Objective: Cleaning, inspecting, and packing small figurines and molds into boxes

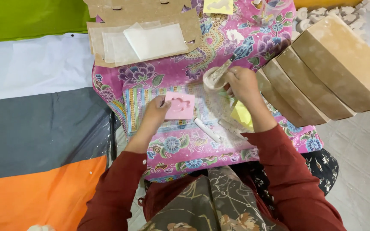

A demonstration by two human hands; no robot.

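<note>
The left hand (155, 112) was closed lightly round the left edge of a pink silicone mould (180, 105), thumb on top and fingers under, w/ the mould kept flat and level on the cloth, prob. so the shaped cavity faced up and nothing would run out of it. The right hand (241, 84) was closed in a grip round a stirring stick (222, 69) that dipped into a small plaster-smeared cup (213, 78); the cup sat just beside the mould's upper right, close enough that the two were near each other w/o touching. The stick leaned toward the hand, its lower end hidden in the cup, so what the cup held couldn't be told. A white chalk-like stick (207, 130) lay just below the mould, and a yellow sheet (243, 115) showed under the right wrist, partly covered by it. The work surface was a low counter or board draped w/ a pink floral cloth (185, 145), dusted white around the cup. At its far edge lay flat cardboard (150, 17) w/ clear plastic sheets (150, 40) stacked on it, out of reach of the wet area. To the right, several plaster-dusted tan boards (322, 72) leaned overlapping, w/ small white cast pieces (335, 17) behind them. Left of the cloth, a striped mat (39, 128) in green, white, grey and orange covered the floor; pale floor (360, 171) showed at right. The person sat close, in dark red sleeves (279, 171).
</note>
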